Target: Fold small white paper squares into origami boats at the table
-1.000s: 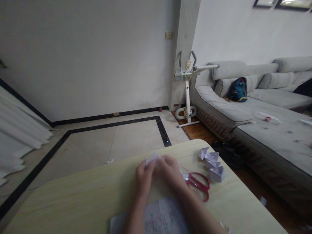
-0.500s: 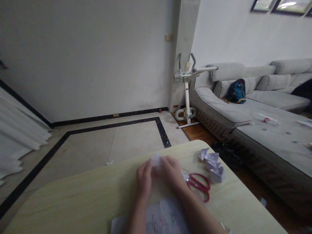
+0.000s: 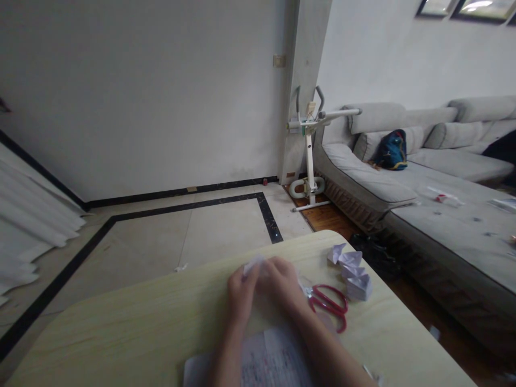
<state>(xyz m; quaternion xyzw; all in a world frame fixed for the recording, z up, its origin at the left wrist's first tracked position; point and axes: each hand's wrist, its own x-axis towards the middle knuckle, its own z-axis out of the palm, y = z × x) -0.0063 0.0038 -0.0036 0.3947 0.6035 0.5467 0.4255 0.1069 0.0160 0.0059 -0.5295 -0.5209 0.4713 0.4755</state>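
Observation:
A small piece of folded white paper point(image 3: 253, 265) is pinched between my two hands above the far part of the table. My left hand point(image 3: 241, 290) grips its left side, thumb toward the middle. On the other side my right hand point(image 3: 283, 282) has its fingers closed on the paper, most of which they hide. Red-handled scissors point(image 3: 330, 306) lie just right of my right hand, blades partly covered by it. Several folded paper pieces point(image 3: 357, 274) stand in a row at the table's right edge. Under my forearms lies a sheet with writing point(image 3: 270, 357).
The pale wooden table point(image 3: 121, 328) has a rounded far right corner. Beyond it stand a white exercise machine point(image 3: 309, 156) and a grey sofa point(image 3: 455, 177) with a blue backpack point(image 3: 393, 150). Small scraps point(image 3: 373, 375) lie near the table's front right.
The paper between my hands has tilted and shifted slightly left, its pointed tip no longer upright. My fingers have moved a little around it; the scissors and folded pieces stay put.

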